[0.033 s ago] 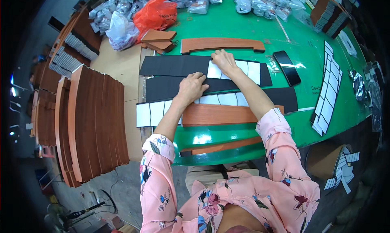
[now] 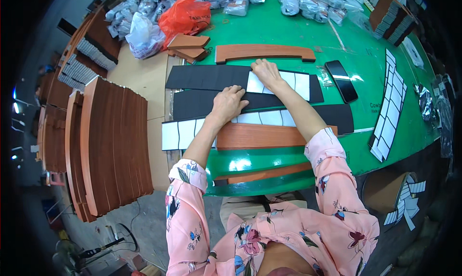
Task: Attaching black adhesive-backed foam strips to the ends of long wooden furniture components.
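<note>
Three black foam-like strips lie across the green table in front of me. On the farthest black strip (image 2: 207, 77) sits a white sheet (image 2: 294, 83) with dark lines. My right hand (image 2: 266, 73) is closed at that sheet's left part, fingers curled on its upper edge; the fingertips are partly hidden. My left hand (image 2: 228, 102) rests flat with extended fingers on the middle black strip (image 2: 192, 105). Below it, the nearest black strip (image 2: 337, 117) bears white pieces (image 2: 264, 117), and a reddish-brown curved board (image 2: 260, 136) overlaps it.
Brown curved boards stand stacked on the left (image 2: 115, 146). Beyond the strips lie another brown board (image 2: 264, 51) and a phone (image 2: 341, 81). A white-patched strip (image 2: 387, 107) lies at right. Bagged parts (image 2: 236, 6) and a red plastic bag (image 2: 185, 17) sit at the back.
</note>
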`<state>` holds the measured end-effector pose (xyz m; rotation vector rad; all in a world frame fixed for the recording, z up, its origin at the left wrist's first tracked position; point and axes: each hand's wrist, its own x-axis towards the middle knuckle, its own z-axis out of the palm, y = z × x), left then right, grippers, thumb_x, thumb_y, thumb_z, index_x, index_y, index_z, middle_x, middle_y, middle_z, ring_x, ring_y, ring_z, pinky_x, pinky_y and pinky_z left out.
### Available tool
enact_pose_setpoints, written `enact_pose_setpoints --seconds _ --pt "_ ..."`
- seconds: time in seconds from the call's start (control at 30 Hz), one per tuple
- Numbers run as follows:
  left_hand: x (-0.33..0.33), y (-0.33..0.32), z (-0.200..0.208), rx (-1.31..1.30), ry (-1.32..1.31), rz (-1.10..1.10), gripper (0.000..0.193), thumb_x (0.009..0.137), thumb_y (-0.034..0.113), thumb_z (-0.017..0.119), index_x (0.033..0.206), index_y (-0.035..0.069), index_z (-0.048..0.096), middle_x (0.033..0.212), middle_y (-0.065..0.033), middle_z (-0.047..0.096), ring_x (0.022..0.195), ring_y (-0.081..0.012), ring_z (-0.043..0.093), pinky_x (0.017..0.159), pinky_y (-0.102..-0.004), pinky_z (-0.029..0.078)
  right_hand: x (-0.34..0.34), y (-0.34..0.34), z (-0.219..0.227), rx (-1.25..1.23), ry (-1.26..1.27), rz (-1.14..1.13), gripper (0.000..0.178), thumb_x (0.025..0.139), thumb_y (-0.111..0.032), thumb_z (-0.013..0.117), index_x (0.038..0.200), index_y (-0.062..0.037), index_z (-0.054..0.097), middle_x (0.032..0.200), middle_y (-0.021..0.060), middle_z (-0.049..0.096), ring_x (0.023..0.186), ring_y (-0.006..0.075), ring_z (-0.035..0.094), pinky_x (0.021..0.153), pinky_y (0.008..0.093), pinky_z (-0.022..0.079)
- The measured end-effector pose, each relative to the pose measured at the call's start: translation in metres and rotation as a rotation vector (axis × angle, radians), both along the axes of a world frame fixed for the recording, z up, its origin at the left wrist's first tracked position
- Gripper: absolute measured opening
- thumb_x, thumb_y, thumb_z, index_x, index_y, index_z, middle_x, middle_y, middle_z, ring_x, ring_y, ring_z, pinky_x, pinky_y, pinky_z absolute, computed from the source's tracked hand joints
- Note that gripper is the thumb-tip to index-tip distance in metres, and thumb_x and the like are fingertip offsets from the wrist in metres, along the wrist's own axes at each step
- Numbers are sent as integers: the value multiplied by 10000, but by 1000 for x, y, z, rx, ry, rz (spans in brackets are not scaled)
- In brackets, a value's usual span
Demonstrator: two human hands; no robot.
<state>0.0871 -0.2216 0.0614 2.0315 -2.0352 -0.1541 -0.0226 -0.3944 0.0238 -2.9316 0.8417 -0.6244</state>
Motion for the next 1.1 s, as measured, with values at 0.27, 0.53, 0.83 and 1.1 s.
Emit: enact_pose_setpoints --seconds 0.27,0.53,0.83,1.1 --pt "-1 6 -1 -20 6 9 399 808 272 642 1142 57 605 1201 -96 560 1059 -283 552 892 -371 473 -18 -20 0 902 -589 -356 214 853 -200 535 887 -42 675 902 121 676 732 256 665 630 380 545" --pt "25 2 0 145 266 -94 424 833 223 622 1203 27 551 1277 -180 509 1209 -329 465 1018 -369 367 -135 25 86 1476 -617 -27 273 944 -227 511 1073 10 553 935 90 625 845 141 617 764 290 539" --pt "-110 72 58 -187 254 -204 294 844 134 609 1131 69 607 1130 -152 595 1065 -299 559 892 -371 446 -303 134 100 1529 -717 -179 219 967 -134 457 1073 30 555 961 56 595 835 116 599 761 277 531" --pt "-250 121 56 -86 1064 -12 208 821 89 666 1011 13 633 882 -62 609 812 -121 568 689 -243 464 -312 223 110 1036 -362 -181 146 875 -131 603 911 9 624 801 56 632 688 116 601 637 254 488"
